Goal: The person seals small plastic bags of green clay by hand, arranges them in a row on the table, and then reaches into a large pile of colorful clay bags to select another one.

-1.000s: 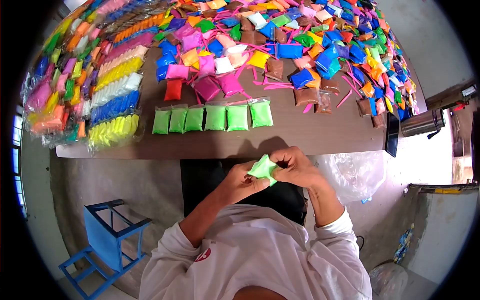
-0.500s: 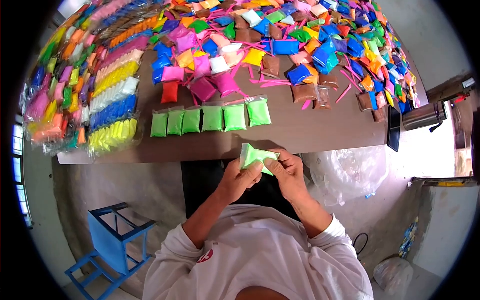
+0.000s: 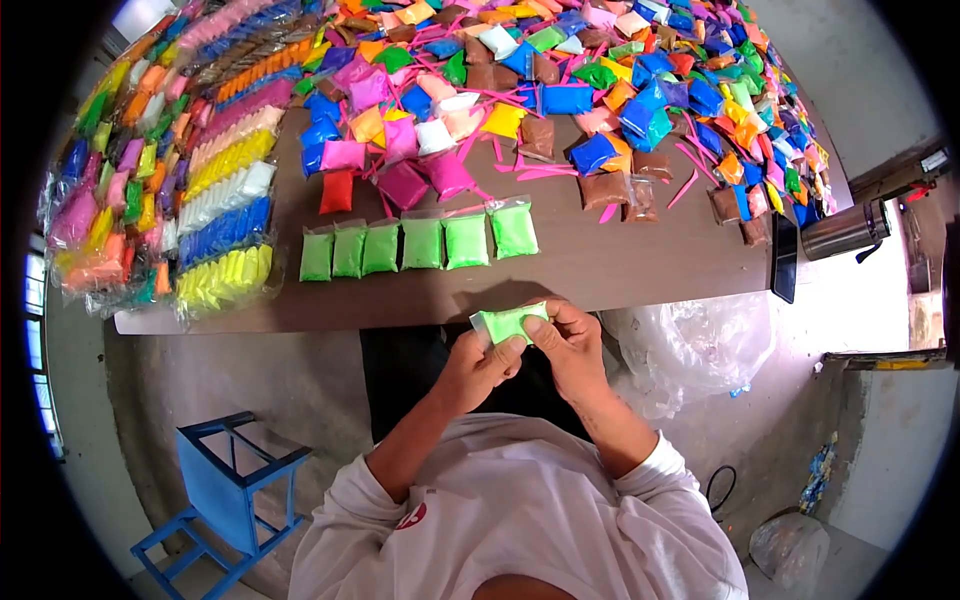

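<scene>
A small light-green packet [image 3: 508, 323] in clear plastic is held in front of the table's near edge. My left hand [image 3: 478, 370] pinches its left end, thumb on top. My right hand [image 3: 568, 345] grips its right end, thumb pressed on the face. Beyond the hands, several light-green packets [image 3: 422, 243] lie in a row on the brown table [image 3: 640, 262]. A red packet [image 3: 337, 192] and a magenta packet [image 3: 403, 186] lie just behind that row.
Many coloured packets [image 3: 565, 98] and pink strips cover the table's back. Bundled packets [image 3: 225, 218] fill the left side. A phone [image 3: 785, 258] and metal flask [image 3: 845, 230] are at the right. A blue stool [image 3: 215, 485] and clear plastic bags [image 3: 690, 350] are below.
The packet in my hands has turned to lie flatter and nearly level, its face now more visible. Both hands have shifted slightly left. The view has moved a little.
</scene>
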`<control>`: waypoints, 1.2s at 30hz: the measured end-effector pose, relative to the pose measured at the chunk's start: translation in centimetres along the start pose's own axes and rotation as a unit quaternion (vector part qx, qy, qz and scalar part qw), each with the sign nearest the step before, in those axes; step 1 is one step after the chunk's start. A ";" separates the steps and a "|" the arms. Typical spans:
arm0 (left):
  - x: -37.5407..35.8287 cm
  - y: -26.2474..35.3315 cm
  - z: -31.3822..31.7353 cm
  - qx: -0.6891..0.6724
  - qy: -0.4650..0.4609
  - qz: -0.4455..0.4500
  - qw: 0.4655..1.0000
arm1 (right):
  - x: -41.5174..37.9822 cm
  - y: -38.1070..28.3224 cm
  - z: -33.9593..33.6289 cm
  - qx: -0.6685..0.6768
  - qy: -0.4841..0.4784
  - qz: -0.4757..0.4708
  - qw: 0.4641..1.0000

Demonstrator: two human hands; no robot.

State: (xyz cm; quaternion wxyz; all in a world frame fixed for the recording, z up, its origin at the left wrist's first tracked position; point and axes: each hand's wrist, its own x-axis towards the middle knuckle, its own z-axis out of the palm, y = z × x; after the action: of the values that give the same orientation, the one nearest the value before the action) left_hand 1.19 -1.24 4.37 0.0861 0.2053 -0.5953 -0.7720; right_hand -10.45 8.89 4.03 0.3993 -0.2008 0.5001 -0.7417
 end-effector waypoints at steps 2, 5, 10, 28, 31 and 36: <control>0.0 -0.8 0.2 0.000 -0.008 0.000 1.000 | 0.2 0.9 -0.4 -0.021 0.013 -0.020 1.000; 0.0 -0.9 0.6 0.000 -0.021 -0.001 1.000 | 0.3 1.3 -0.8 -0.060 0.024 -0.057 0.996; 0.2 0.3 1.3 -0.041 0.040 0.011 0.998 | 0.3 0.0 0.5 -0.069 0.035 -0.077 0.994; -0.3 -1.7 0.3 0.014 0.051 -0.011 0.999 | -0.3 0.2 -1.2 -0.076 0.020 0.023 0.997; -0.4 -1.3 0.9 -0.016 0.044 -0.005 0.999 | -0.3 0.4 -0.9 -0.078 0.027 -0.016 0.996; 0.0 -0.8 1.0 0.006 0.048 0.009 0.999 | -0.2 0.3 -0.7 0.005 0.061 0.028 0.998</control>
State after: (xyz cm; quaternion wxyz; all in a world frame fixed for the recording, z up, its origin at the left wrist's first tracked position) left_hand 0.91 -0.15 3.84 0.1204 0.2374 -0.5968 -0.7569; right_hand -10.71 9.46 3.47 0.3895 -0.1396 0.5248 -0.7439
